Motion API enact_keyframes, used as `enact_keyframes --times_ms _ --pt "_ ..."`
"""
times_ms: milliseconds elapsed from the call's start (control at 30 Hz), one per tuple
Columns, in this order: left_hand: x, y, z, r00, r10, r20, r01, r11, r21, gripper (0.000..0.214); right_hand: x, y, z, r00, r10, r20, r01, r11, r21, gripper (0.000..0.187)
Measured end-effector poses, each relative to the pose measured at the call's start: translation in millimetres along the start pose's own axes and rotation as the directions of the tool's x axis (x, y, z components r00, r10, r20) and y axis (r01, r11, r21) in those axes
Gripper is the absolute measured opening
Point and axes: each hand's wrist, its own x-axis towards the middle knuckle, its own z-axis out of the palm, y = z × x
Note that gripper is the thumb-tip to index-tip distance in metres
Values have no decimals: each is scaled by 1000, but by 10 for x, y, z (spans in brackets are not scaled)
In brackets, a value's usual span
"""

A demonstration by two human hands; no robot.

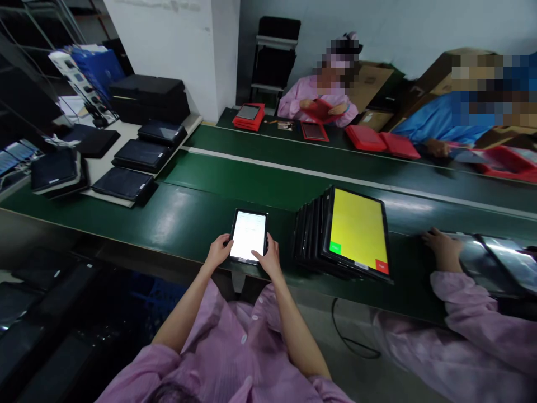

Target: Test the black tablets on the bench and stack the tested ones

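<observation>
A small tablet with a lit white screen lies on the green bench in front of me. My left hand grips its left edge, thumb on the bezel. My right hand holds the right edge, fingers curled around it and the thumb resting on the lower screen. Just to the right leans a row of several dark tablets; the front one shows a yellow screen with a green and a red button.
Dark tablets lie on a white board at the left. A co-worker's hand at the right rests by shiny tablets. Across the belt, two people sit among red cases.
</observation>
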Motion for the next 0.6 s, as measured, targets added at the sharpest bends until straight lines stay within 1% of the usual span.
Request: enact_keyframes --times_ms 100,200,300,367,433,500,600 --pt "194 63 50 1000 10 -12 -10 1000 16 27 -10 -2 4 1000 1 -2 -1 1000 8 99" --pt "340 106 74 1000 8 -19 -7 1000 27 30 -13 -23 5 1000 -4 -1 4 1000 16 99" --pt "408 115 75 999 6 -32 -4 999 47 30 -6 -51 -11 1000 -1 -8 1 999 36 99" --pt "422 109 71 999 7 -40 -4 998 63 30 -3 -63 -41 1000 27 -1 -27 996 83 96" --pt "425 102 70 999 12 -47 -8 997 74 30 -22 -80 -85 998 57 11 -58 987 152 90" --pt "424 98 72 999 20 -49 -16 997 79 29 -87 -133 -145 998 59 -2 -57 975 214 82" --pt "421 97 77 998 23 -54 -18 997 78 28 -316 -370 -307 997 -24 -71 41 968 248 67"
